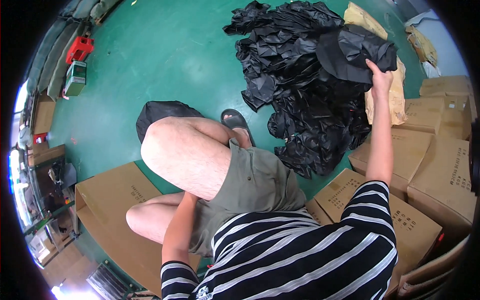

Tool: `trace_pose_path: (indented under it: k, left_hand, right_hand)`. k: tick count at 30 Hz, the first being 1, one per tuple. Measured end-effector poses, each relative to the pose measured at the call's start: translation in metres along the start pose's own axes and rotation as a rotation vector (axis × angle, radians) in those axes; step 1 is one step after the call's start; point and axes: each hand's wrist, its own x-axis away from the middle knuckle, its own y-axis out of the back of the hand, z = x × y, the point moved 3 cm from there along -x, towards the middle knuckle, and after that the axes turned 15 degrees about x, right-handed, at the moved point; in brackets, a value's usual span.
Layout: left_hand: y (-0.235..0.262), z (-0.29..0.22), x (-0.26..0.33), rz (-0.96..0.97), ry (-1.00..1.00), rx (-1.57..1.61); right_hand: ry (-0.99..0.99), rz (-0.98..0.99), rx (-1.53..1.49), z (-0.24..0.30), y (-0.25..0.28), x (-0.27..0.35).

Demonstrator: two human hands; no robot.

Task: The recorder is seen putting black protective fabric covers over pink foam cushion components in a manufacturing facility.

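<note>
My right hand [381, 80] is stretched out to the far right, its fingers closed on a folded black fabric piece [345, 57] with a curved edge; I cannot make out its exact kind. Beneath and beside that piece spreads a large heap of crumpled, shiny black fabric items [290, 47] on the floor. My left forearm [178, 225] passes down between my bent legs, and the thigh hides the left hand. Another black fabric item [167, 111] shows just beyond my raised knee.
Cardboard boxes [372, 210] crowd the right side, and a large brown carton [120, 187] lies by my left leg. Crumpled brown paper [398, 95] lies beside the heap. At the left edge are a red container [80, 49] and a green-and-white box [75, 78] on the green floor.
</note>
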Motion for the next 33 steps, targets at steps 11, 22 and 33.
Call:
trace_pose_path:
  k: [11, 22, 33]
  left_hand:
    - [0.012, 0.014, 0.009, 0.074, -0.035, -0.048]
    - [0.060, 0.034, 0.033, 0.087, 0.022, -0.135]
    - [0.039, 0.026, 0.006, 0.099, 0.020, -0.221]
  right_hand:
    - [-0.832, 0.233, -0.239, -0.276, -0.024, 0.039]
    - [-0.859, -0.055, 0.115, -0.302, 0.035, 0.155]
    - [-0.617, 0.052, 0.703, -0.317, -0.049, 0.371]
